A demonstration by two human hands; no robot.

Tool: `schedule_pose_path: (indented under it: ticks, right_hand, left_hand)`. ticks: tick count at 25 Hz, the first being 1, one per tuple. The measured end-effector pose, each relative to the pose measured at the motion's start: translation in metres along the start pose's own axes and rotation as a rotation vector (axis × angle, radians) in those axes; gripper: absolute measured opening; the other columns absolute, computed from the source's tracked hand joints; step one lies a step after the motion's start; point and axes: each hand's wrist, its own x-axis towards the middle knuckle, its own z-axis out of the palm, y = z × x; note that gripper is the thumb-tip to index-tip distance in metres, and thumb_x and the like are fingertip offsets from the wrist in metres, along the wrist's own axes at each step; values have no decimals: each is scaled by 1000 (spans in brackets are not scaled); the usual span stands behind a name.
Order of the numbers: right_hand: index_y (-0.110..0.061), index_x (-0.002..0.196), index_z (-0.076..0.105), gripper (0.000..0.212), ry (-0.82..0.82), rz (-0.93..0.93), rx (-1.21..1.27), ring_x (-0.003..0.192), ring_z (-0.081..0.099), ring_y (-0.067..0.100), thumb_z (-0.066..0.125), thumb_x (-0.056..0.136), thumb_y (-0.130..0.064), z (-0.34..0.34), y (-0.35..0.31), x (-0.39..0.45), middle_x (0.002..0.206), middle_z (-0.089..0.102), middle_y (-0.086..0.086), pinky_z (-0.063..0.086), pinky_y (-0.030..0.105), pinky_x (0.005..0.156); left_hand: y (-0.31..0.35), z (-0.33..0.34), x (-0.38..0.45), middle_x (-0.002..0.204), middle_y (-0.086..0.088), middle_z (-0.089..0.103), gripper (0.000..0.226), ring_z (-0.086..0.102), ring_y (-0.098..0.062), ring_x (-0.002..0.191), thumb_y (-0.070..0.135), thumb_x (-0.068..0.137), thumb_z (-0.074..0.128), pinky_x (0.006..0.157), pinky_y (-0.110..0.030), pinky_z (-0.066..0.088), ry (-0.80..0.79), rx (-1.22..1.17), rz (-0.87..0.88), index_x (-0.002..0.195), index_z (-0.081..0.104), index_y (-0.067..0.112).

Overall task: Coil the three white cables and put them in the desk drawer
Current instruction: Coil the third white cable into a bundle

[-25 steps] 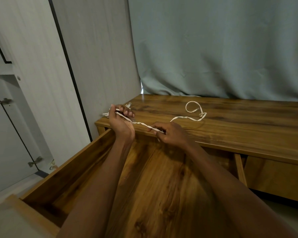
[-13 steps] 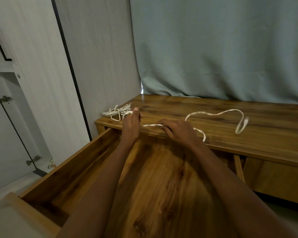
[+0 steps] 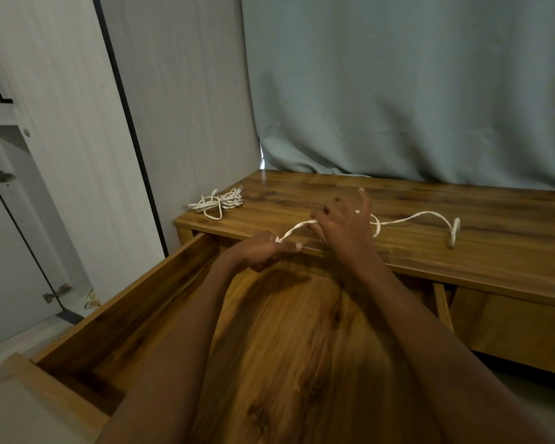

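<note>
White cable [image 3: 410,217] is pinched in the left hand [image 3: 263,251] as anchor — right hand [image 3: 346,229], fingers loosely spread, lifts it to wind a loop.

the cable [image 3: 414,216] stretched across the desk top [image 3: 494,238] is white, with a twisted, rope-like look along the length nearest the desk's front edge. a second bundle of cables [image 3: 220,201], at the far left corner of the desk top, is the same white. the desk top is warm brown wood with dark streaked grain. the drawer [image 3: 161,283] below the desk's front edge is a lighter golden brown with dark knots. behind the desk hangs a plain grey-green curtain [image 3: 398,91]. left of the desk, the wardrobe panels [image 3: 77,123] are pale grey with fine vertical grain, divided by a black strip.
</note>
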Motion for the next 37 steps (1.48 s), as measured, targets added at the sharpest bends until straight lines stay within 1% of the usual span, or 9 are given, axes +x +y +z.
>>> schedule_pose_path:
  ticks: [5,9,13,16,19,24,28,30,37]
  right_hand:
    - [-21,129,60,48,6,156,-18,138,42,36,61,91,-50,6,21,-6,136,58,8,10,65,117]
    - [-17,151,40,75,2,249,296,130,48,36,68,82,-10,8,29,-11,147,47,15,44,55,105]
    - [-28,159,24,73,-57,409,865,105,63,22,58,98,-10,0,29,-11,130,60,6,51,36,84]
    - [-36,156,25,76,-99,433,945,86,68,18,68,94,-24,-3,30,-8,97,69,-1,54,39,77]
    - [-29,147,38,76,-58,418,1015,81,66,18,82,84,-28,-2,30,-8,91,62,-2,57,46,76]
    - [-24,138,41,66,-21,466,1267,69,57,6,79,86,-13,-7,27,-8,81,60,1,48,19,67]
    - [-24,105,66,15,78,498,1086,81,62,4,73,92,-27,-10,24,-9,92,68,-8,50,26,70]
    - [-23,104,72,12,211,428,900,83,59,4,69,95,-31,-9,24,-9,96,65,-14,49,27,69]
    - [-23,117,74,23,358,421,413,84,53,19,59,102,-28,-6,49,-7,97,60,5,41,31,64]
  left_hand:
    - [-3,-16,-7,40,6,30,54,17,-9,36,27,99,55,40,-24,12,-384,-549,76,50,33,20]
    - [-1,-22,-12,39,6,27,53,18,-8,34,22,98,56,38,-22,14,-512,-871,199,50,36,19]
    - [-8,-24,-8,40,4,23,54,18,-8,34,28,100,55,38,-24,11,-299,-944,232,51,35,19]
    - [-18,-22,-2,39,5,28,55,23,-7,31,33,101,51,35,-21,14,-76,-958,166,51,34,19]
    - [-26,-21,3,40,5,30,53,26,-7,31,39,100,53,32,-19,21,88,-985,114,54,36,20]
    - [-28,-20,2,40,5,32,52,30,-7,33,52,94,58,38,-22,21,118,-1063,153,57,39,21]
    - [-23,-14,4,44,5,31,54,26,-10,38,53,95,56,40,-23,24,367,-808,54,54,39,23]
    - [-21,-12,3,46,4,32,55,25,-12,41,51,97,52,44,-25,23,423,-576,9,52,38,22]
    - [-10,-35,-13,42,4,29,58,20,-9,34,44,99,51,40,-22,13,-233,-94,-240,49,36,19]
